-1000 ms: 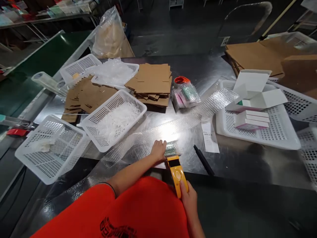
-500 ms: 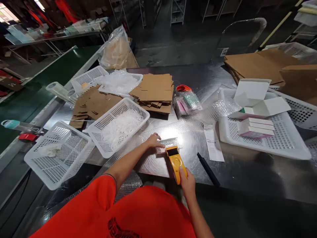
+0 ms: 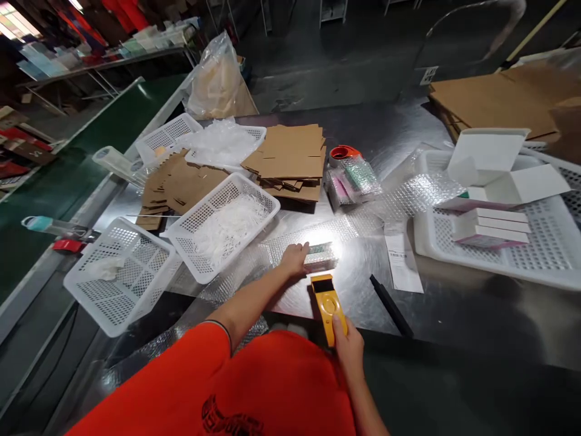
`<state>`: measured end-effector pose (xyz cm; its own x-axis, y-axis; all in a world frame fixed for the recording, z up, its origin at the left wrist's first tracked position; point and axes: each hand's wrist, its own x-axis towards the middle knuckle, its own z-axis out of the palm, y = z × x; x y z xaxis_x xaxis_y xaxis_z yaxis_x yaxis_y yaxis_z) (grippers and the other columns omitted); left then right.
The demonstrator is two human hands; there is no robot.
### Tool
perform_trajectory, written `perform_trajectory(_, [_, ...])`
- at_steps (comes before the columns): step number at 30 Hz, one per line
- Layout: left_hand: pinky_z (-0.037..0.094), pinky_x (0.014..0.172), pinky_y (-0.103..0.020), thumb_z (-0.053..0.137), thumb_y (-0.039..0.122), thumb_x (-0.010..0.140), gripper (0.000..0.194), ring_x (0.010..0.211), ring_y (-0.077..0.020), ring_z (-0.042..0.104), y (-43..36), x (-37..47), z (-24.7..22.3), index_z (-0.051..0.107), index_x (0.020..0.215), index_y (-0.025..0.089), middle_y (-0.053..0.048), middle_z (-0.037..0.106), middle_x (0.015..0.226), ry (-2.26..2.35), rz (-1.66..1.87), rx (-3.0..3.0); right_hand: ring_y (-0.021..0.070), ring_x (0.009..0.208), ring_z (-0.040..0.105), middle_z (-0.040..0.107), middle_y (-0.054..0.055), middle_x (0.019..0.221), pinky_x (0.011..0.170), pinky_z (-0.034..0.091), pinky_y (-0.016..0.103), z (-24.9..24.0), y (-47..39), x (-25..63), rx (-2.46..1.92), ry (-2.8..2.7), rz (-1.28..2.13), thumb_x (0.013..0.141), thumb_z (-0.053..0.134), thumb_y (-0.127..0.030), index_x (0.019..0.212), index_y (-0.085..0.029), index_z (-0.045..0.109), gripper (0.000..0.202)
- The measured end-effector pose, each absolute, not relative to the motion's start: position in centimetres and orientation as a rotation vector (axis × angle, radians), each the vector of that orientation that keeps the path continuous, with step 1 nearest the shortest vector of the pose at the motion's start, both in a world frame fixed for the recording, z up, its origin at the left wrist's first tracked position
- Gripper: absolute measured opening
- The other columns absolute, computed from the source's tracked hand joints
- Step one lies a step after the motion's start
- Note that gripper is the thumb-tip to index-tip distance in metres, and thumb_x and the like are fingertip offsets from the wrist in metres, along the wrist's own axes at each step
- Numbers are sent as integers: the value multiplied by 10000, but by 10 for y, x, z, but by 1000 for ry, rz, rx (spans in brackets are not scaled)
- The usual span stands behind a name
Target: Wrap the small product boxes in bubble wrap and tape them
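A small box wrapped in bubble wrap (image 3: 321, 257) lies on the metal table (image 3: 358, 266), glossy under the light. My left hand (image 3: 294, 260) is closed on its left end. In my right hand (image 3: 348, 338) is a yellow tape dispenser (image 3: 329, 306), its dark head just below the wrapped box and apart from it. Behind the box a strip of bubble wrap (image 3: 349, 224) stretches across the table. To the right lie a paper slip (image 3: 403, 260) and a black stick-like tool (image 3: 391, 306).
White baskets (image 3: 120, 272) stand at the left, one with shredded filler (image 3: 229, 230). Flat cardboard pieces (image 3: 290, 151) are stacked behind. An orange tape dispenser (image 3: 344, 152) sits by wrapped packages (image 3: 354, 181). At the right, a white basket (image 3: 490, 263) holds small boxes (image 3: 492, 228).
The yellow dispenser has drawn back from the wrapped box. My left hand has closed on the box's left end, where its fingers were spread before. The camera view has shifted.
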<state>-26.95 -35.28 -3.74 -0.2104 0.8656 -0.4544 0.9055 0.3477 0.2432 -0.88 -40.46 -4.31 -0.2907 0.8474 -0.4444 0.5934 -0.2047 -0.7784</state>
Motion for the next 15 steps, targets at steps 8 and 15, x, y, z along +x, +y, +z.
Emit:
perform_trajectory(8, [370,1088,-411,809,295,733,1017,1284,-344,520,-357,-250,-17,238,1563,150,-189,545,1403,2134,-216,1563,264,868,698,744,173,949,696,471,304,-11,-366,-41,-2081,-2263,1296,977,368,-517,920,-157,716,504])
perform_trajectory(15, [337,1127,-487,836,558,635,969,1333,-380,479,-330,-249,-13,424,1418,161,-200,516,1442,2085,-238,1491,296,1030,700,726,217,1117,760,491,319,17,-335,-73,-2233,-2326,1333,998,371,-483,1123,-91,722,541])
